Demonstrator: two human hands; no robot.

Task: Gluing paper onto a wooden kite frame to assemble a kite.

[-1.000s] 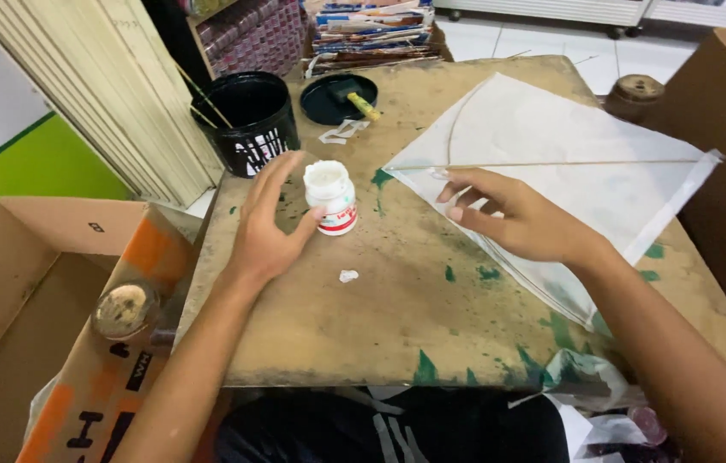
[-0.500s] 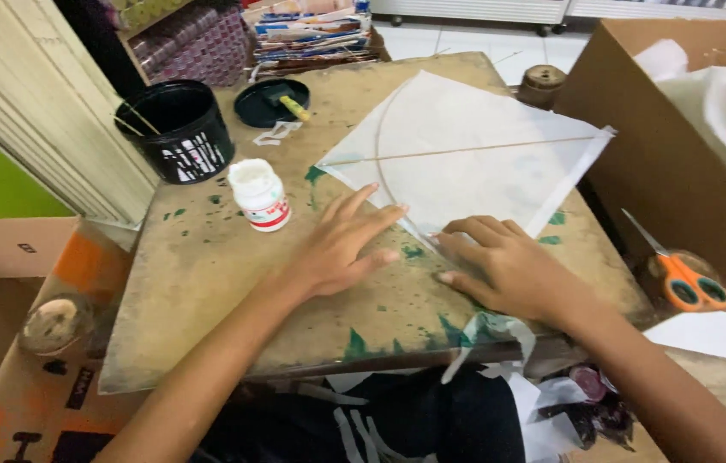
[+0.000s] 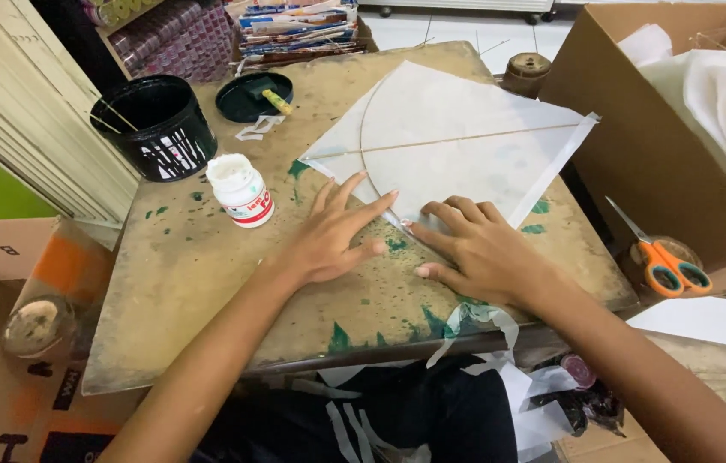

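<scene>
1. White paper kite lies flat on the stained board, centre toward 1 o'clock.
2. My left hand and right hand press its near edge, fingers spread flat, clasping nothing. Uneven pressure could crease or tear the thin edge.
3. Open glue bottle at 10 o'clock of the left hand: a nudge could tip it.
4. Black bucket stands farther out at 10.

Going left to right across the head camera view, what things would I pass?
Black bucket → white glue bottle → left hand → right hand → orange-handled scissors.
</scene>
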